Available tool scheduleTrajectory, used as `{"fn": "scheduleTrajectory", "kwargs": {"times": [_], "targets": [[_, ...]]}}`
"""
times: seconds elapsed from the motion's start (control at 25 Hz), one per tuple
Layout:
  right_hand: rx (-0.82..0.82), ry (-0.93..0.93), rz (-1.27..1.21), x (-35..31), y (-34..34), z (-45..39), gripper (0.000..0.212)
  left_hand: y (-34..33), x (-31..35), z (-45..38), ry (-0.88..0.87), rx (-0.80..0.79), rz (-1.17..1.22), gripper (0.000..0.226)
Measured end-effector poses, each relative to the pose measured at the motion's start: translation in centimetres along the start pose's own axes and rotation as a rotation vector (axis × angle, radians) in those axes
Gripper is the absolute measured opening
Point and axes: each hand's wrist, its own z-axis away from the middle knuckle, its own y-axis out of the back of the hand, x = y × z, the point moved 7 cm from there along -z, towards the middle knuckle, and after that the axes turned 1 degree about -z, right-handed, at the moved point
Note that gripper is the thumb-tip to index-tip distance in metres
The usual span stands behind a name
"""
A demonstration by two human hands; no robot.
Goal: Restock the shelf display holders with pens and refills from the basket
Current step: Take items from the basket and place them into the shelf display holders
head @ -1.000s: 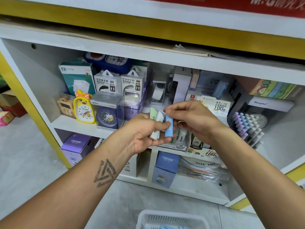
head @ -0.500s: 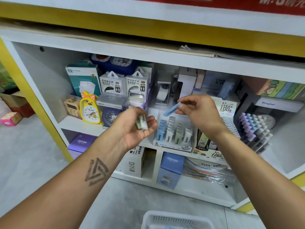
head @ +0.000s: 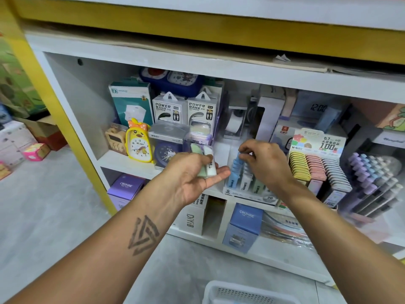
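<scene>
From the head view, the right hand (head: pixel 263 163) pinches a blue refill case (head: pixel 237 157) by its top end between thumb and fingertips, right at the back of the blue column in the clear display holder (head: pixel 247 185) on the middle shelf (head: pixel 122 162); the case stands nearly upright, its long axis leaning slightly back like the blue ones already stacked in front of it, so the coming move is, I judge, a short push down along that axis into the slot.

The left hand (head: pixel 197 174) lies just to the left of the holder, palm up, fingers loosely curled around a green case (head: pixel 198 160) and a white case (head: pixel 210 163); these lie with their long axes pointing away from the person, toward the shelf back, close beside the blue column but not touching it; the white and green columns of the holder lie to the right of the blue, under the right wrist, so the right hand is the nearer one to feed them.

The basket (head: pixel 247 292) shows only its white rim at the bottom edge, on the floor below the hands; what it holds cannot be told.
</scene>
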Motion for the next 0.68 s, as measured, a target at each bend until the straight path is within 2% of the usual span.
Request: {"fn": "scheduleTrajectory", "kwargs": {"times": [0.28, 0.4, 0.52, 0.6, 0.68], "targets": [[-0.060, -0.008, -0.041, -0.5, -0.6, -0.2, 0.006, -0.3, -0.1, 0.4, 0.014, -0.036, -0.024, 0.032], [-0.093, -0.022, 0.081, -0.1, -0.5, -0.3, 0.015, -0.2, -0.3, 0.3, 0.011, -0.037, -0.062, 0.031], [-0.231, 0.007, 0.183, -0.1, -1.3, -0.2, 0.024, -0.2, -0.4, 0.1, 0.000, -0.042, -0.098, 0.036], [-0.222, -0.094, -0.028, -0.2, -0.8, -0.1, 0.024, -0.4, -0.6, 0.0, -0.005, -0.047, -0.124, 0.040], [-0.199, -0.270, -0.505, -0.3, 0.2, -0.1, 0.018, -0.9, -0.7, 0.0, -0.017, -0.050, -0.154, 0.038]]}}
